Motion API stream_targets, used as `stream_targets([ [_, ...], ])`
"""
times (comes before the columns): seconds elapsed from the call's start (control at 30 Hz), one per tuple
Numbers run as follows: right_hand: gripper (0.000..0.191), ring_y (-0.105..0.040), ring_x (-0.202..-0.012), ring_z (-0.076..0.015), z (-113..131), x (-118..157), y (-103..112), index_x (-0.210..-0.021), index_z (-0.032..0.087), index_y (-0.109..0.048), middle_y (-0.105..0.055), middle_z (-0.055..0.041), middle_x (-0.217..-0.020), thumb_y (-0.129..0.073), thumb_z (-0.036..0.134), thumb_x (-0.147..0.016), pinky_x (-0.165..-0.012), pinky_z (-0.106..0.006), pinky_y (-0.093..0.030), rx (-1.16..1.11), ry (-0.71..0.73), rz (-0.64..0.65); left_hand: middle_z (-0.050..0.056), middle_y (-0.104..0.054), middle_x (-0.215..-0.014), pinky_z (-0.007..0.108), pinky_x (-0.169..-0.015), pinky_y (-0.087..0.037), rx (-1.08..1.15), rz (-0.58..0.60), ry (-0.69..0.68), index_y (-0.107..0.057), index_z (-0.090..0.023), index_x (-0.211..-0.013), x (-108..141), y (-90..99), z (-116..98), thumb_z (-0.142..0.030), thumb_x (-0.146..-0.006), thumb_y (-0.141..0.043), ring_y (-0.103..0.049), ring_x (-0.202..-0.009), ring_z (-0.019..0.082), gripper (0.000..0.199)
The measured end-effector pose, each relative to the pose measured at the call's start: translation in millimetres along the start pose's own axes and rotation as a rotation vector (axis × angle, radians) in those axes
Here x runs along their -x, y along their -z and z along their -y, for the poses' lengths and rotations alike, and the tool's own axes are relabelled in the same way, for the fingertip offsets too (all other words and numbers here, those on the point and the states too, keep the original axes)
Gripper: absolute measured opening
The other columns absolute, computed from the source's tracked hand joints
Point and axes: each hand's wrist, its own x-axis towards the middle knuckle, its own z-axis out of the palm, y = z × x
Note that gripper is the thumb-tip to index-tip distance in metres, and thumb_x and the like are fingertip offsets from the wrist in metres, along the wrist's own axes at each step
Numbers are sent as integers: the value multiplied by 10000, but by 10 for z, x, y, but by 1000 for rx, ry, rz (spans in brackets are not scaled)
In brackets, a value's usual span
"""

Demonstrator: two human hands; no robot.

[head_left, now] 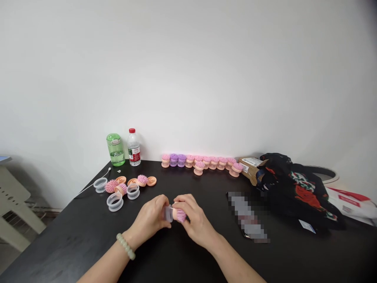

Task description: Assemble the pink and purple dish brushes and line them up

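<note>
Head view: left hand [149,217] grips a clear cup [168,213], right hand [196,218] a pink brush [180,215], fingers closed; open table [73,243] below; blurred phone [247,216] at right.

Illumination is bright, even and diffuse; no light source is visible. The white wall [188,78] approaches overexposure at centre and darkens toward the top right corner. A soft shadow lies on the wall at lower left. The black desk [59,243] shows a faint sheen without hard glare. Wide-angle distortion bows the desk edges. A mosaic blur patch [247,216] obscures one object. The left hand [149,218], right hand [196,220], clear plastic cup [168,213] and pink brush [181,215] appear slightly soft.
</note>
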Motion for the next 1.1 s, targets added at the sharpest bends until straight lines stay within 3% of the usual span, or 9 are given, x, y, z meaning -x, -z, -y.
stream_targets([
  [0.1,396,-569,-1122,-260,-82,-1,62,-1137,278,-621,-615,-87,-1189,-531,66,-814,-950,-434,-485,43,-22,-98,-21,-649,-816,272,-624,-459,260,27,125,-577,-201,-918,-24,120,23,-259,-640,-814,-599,-707,166,370],
  [0.27,434,-611,-1088,-266,-359,31,-17,-1124,264,-602,-613,-59,-1152,-691,150,-715,-978,-443,-480,110,-458,-133,81,-690,-1107,382,-889,-503,672,-26,205,-580,-202,-1237,-37,203,7,-360,-794,-704,-636,-1007,236,486],
  [0.33,541,-589,-1147,-278,-434,43,-52,-1181,268,-583,-598,-60,-1207,-739,155,-676,-1016,-460,-460,119,-526,-114,92,-673,-1178,418,-964,-485,785,-6,223,-555,-218,-1296,-31,172,0,-383,-818,-683,-625,-1082,250,522],
  [0.47,612,-508,-1247,-302,-379,43,-46,-1256,260,-561,-575,-87,-1286,-792,222,-691,-1068,-484,-424,111,-375,-204,117,-611,-1310,456,-1035,-442,948,-19,261,-537,-233,-1323,-12,63,-9,-430,-799,-710,-553,-1234,289,586],
  [0.63,498,-547,-1196,-314,-129,40,-69,-1236,259,-609,-638,-100,-1217,-765,374,-778,-1034,-499,-454,17,-171,-150,108,-627,-1234,417,-961,-483,1074,36,250,-590,-213,-1212,-1,-4,-68,-436,-751,-769,-607,-1120,265,542],
  [0.73,409,-611,-1114,-297,-64,36,-114,-1202,255,-636,-665,-89,-1196,-724,358,-816,-991,-479,-484,-14,-234,-80,77,-652,-1113,364,-895,-498,1052,60,216,-597,-194,-1121,-13,-2,-76,-423,-757,-764,-626,-1029,229,462],
  [0.9,244,-650,-751,-200,-66,15,-137,-939,244,-674,-676,-6,-848,-795,306,-737,-719,-339,-556,-11,-380,-23,17,-643,-844,276,-669,-471,733,47,234,-583,-169,-954,-37,-29,-42,-401,-777,-725,-603,-745,161,325],
  [1.0,317,-633,-888,-241,-42,30,-140,-971,241,-628,-651,-36,-940,-813,255,-714,-800,-389,-549,90,-175,-118,-18,-599,-694,259,-571,-435,649,23,298,-544,-181,-818,-47,-64,-68,-474,-808,-650,-563,-604,141,312],
  [1.1,243,-590,-995,-263,13,53,-135,-1047,215,-600,-618,-93,-1039,-666,137,-828,-850,-438,-536,190,105,-135,-29,-568,-611,259,-511,-416,760,10,446,-493,-199,-765,-61,-61,-83,-606,-847,-508,-538,-513,138,416],
])
